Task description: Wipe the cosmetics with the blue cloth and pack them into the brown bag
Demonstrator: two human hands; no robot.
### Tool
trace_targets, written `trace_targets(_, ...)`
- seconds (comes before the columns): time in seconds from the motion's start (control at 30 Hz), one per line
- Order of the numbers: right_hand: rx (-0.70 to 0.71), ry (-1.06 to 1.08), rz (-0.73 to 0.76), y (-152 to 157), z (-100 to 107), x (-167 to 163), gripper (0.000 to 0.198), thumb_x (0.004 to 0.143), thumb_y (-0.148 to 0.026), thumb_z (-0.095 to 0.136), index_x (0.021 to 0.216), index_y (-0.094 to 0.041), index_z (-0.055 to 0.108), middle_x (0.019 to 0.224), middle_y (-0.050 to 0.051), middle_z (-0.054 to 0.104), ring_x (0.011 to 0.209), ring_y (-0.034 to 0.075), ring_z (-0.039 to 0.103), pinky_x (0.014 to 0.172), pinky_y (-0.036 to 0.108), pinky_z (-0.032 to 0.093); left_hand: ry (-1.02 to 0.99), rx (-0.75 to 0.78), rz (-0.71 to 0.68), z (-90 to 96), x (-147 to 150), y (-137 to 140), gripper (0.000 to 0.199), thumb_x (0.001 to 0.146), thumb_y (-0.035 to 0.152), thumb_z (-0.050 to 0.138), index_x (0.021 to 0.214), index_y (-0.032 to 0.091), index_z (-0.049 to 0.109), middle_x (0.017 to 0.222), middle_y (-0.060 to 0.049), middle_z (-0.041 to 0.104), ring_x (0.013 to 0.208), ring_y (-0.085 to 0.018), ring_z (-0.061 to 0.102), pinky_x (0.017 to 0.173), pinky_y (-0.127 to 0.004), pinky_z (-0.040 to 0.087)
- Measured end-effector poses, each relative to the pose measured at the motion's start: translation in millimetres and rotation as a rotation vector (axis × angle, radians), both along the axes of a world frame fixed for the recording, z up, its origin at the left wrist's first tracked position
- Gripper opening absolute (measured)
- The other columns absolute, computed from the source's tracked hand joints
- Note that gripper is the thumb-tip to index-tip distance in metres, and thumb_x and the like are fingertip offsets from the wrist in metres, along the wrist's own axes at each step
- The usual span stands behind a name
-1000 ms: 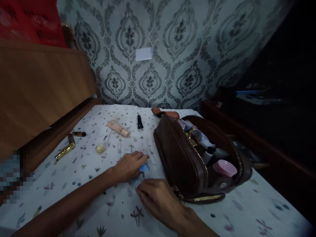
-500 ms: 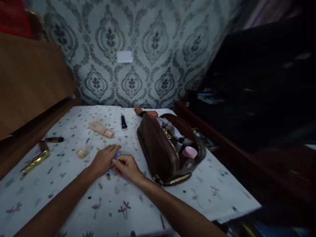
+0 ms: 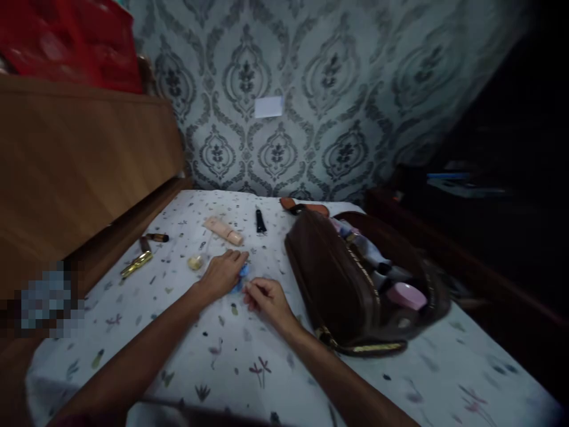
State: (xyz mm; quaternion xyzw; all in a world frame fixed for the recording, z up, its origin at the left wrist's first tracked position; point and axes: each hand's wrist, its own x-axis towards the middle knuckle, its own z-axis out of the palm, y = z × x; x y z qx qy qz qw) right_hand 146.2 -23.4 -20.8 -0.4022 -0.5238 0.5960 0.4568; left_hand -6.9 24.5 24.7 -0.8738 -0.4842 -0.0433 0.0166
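My left hand [image 3: 222,274] is palm down over the tablecloth, its fingers curled over a small blue crinkled piece [image 3: 241,276] whose kind I cannot make out. Just right of it, my right hand [image 3: 269,298] is closed in a pinch at the blue piece's edge. Beyond my hands lie a beige squeeze tube [image 3: 223,230] and a small black tube [image 3: 260,220]. A little yellowish item [image 3: 194,262] rests left of my left hand. To the right stands an unzipped brown toiletry bag [image 3: 331,279], with a pink-lidded container [image 3: 406,295] and other cosmetics inside.
A gold tube [image 3: 136,265] and a dark, gold-banded cosmetic [image 3: 157,238] lie near the table's left side. A wooden cabinet [image 3: 89,148] with a red bag [image 3: 98,47] on top borders the left. Patterned wallpaper [image 3: 306,142] closes off the back; dark furniture stands at right.
The view has turned left, so everything sits farther right in the picture. My right hand has drawn slightly away from my left, and more of the blue piece shows between them.
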Motion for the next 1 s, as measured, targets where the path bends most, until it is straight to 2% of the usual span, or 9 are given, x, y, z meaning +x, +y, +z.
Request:
trace_targets(0.13, 0.03, -0.114, 0.002, -3, 4, -1, 0.046, 0.072, -0.061, 0.067, 0.066, -0.015, 0.065, 0.054, 0.001, 0.06, 0.045, 0.009, 0.049, 0.046, 0.022, 0.036, -0.081, 0.087, 0.17, 6.5, -20, 12, 0.047, 0.086, 0.01, 0.054, 0.132, 0.022, 0.051, 0.119, -0.008, 0.066, 0.115, -0.025, 0.059, 0.09, -0.036, 0.052)
trace_targets(0.27, 0.029, -0.17, -0.001, -5, 6, -3, 0.051, 0.072, -0.066, 0.066, 0.066, -0.016, 0.066, 0.056, 0.002, 0.061, 0.046, 0.011, 0.051, 0.047, 0.024, 0.039, -0.13, 0.156, 0.361, 11.5, -52, 30, 0.042, 0.09, 0.016, 0.053, 0.131, 0.024, 0.05, 0.126, -0.008, 0.064, 0.119, -0.025, 0.058, 0.092, -0.037, 0.05)
trace_targets(0.37, 0.038, -0.187, 0.004, -6, 7, -3, 0.056, 0.071, -0.072, 0.065, 0.066, -0.016, 0.065, 0.057, 0.003, 0.061, 0.048, 0.012, 0.051, 0.049, 0.025, 0.04, -0.149, 0.202, 0.515, 12.7, -80, 43, 0.04, 0.09, 0.012, 0.05, 0.129, 0.022, 0.052, 0.126, -0.011, 0.063, 0.119, -0.027, 0.056, 0.093, -0.039, 0.049)
trace_targets(0.6, 0.053, -0.211, 0.014, -7, 10, -3, 0.062, 0.069, -0.077, 0.066, 0.064, -0.016, 0.065, 0.057, 0.003, 0.06, 0.049, 0.012, 0.05, 0.05, 0.026, 0.041, -0.12, 0.232, 0.81, 0.6, -136, 60, 0.035, 0.092, 0.018, 0.047, 0.126, 0.016, 0.054, 0.126, -0.019, 0.059, 0.121, -0.033, 0.052, 0.096, -0.043, 0.045)
trace_targets(0.7, 0.045, -0.21, 0.018, -8, 11, -3, 0.063, 0.068, -0.078, 0.066, 0.065, -0.016, 0.065, 0.058, 0.003, 0.059, 0.049, 0.012, 0.05, 0.05, 0.026, 0.042, -0.085, 0.167, 0.852, -9.1, -151, 64, 0.032, 0.091, 0.016, 0.047, 0.12, 0.013, 0.057, 0.122, -0.021, 0.061, 0.117, -0.034, 0.056, 0.096, -0.044, 0.043)
trace_targets(0.8, 0.037, -0.209, 0.027, -9, 11, -2, 0.063, 0.068, -0.078, 0.066, 0.066, -0.016, 0.066, 0.059, 0.003, 0.06, 0.05, 0.012, 0.05, 0.051, 0.026, 0.043, -0.067, 0.108, 0.825, -16.6, -158, 69, 0.027, 0.091, 0.015, 0.047, 0.113, 0.012, 0.062, 0.121, -0.02, 0.062, 0.113, -0.032, 0.06, 0.096, -0.042, 0.043)
trace_targets(1.0, 0.07, -0.242, 0.031, -9, 10, -2, 0.06, 0.072, -0.075, 0.065, 0.066, -0.015, 0.066, 0.058, 0.003, 0.06, 0.05, 0.012, 0.051, 0.051, 0.026, 0.042, -0.065, 0.044, 0.777, -21.0, -162, 72, 0.021, 0.097, 0.027, 0.054, 0.11, 0.014, 0.064, 0.127, -0.011, 0.06, 0.111, -0.025, 0.06, 0.099, -0.046, 0.046)
